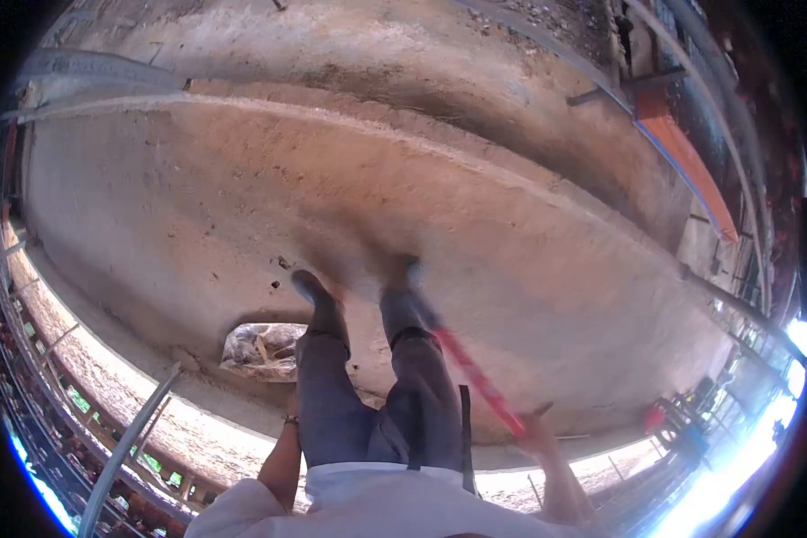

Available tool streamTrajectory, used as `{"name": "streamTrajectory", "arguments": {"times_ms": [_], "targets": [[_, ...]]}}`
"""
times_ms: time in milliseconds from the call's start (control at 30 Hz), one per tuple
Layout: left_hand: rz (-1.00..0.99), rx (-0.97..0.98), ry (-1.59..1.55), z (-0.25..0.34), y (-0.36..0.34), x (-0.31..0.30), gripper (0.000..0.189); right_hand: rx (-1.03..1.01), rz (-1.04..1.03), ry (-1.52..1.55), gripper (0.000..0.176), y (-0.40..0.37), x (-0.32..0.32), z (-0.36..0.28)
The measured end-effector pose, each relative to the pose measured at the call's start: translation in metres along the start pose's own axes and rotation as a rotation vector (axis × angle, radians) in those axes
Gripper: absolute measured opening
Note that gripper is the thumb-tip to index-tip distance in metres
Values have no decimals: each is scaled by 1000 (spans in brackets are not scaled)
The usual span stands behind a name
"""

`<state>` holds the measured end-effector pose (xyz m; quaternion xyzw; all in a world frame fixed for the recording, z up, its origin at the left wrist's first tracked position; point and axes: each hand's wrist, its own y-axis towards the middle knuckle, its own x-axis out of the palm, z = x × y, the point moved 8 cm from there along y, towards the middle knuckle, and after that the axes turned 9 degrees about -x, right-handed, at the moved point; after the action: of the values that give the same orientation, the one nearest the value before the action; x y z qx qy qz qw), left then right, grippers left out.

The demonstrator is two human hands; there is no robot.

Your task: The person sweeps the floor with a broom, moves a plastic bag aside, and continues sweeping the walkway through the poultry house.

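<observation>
One red pole [475, 377] is clasped in our right hand [536, 437], and we see its long axis slant from that grip toward just short of eleven o'clock, passing beside our right thigh and shin. Its far end blurs near our right boot [410, 272], so we cannot tell what head, if any, it carries. Our right hand is at the pole's near end; our left hand [292, 406], on the other side of both legs, is well apart from it. We cannot tell whether those left fingers are closed or loose, as the hand is mostly hidden. Toward eleven o'clock from it, we have a crumpled, shiny plastic-like bundle [262, 348] in a rectangular floor opening, just beside our left leg.
</observation>
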<state>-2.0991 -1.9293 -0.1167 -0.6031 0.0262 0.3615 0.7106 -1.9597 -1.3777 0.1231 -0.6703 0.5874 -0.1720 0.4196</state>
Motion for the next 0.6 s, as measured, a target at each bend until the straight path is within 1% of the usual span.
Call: {"name": "streamTrajectory", "arguments": {"times_ms": [33, 67, 100, 133, 200, 233, 267, 300, 367, 400, 433, 467, 500, 567, 600], "targets": [[-10, 6, 21, -9, -2, -1, 32, 297, 92, 184, 30, -33, -2, 11], [-21, 13, 44, -17, -5, 0, 32, 580, 253, 375, 18, -73, -5, 18], [-28, 21, 68, -30, -5, -3, 32, 677, 329, 465, 7, -91, -2, 30], [-38, 29, 95, -43, -6, -5, 33, 595, 448, 587, 2, -90, 7, 47], [-63, 42, 143, -64, -3, -18, 33, 425, 697, 838, 9, -56, 47, 99], [-82, 54, 174, -78, -1, -27, 33, 409, 685, 802, 6, -14, 74, 113], [-97, 76, 211, -92, 4, -35, 33, 408, 573, 668, 10, 41, 106, 99], [-107, 107, 257, -106, 10, -44, 33, 379, 405, 470, 17, 100, 140, 67], [-118, 188, 398, -134, 26, -60, 34, 180, 33, 82, 31, 210, 217, -51], [-124, 218, 452, -144, 35, -69, 34, 90, -117, 34, 39, 245, 257, -106], [-127, 234, 497, -149, 44, -81, 34, 16, -257, 60, 46, 269, 296, -150], [-176, 163, 386, -141, 54, -97, 32, -48, -414, 239, 50, 286, 335, -182], [-218, 90, 275, -127, 63, -116, 29, -77, -452, 240, 50, 286, 353, -203], [-226, -112, -269, -118, 76, -145, 26, -140, -517, 231, 50, 280, 370, -250], [-233, -206, -546, -114, 81, -154, 25, -13, -564, 320, 51, 253, 355, -275]]}}
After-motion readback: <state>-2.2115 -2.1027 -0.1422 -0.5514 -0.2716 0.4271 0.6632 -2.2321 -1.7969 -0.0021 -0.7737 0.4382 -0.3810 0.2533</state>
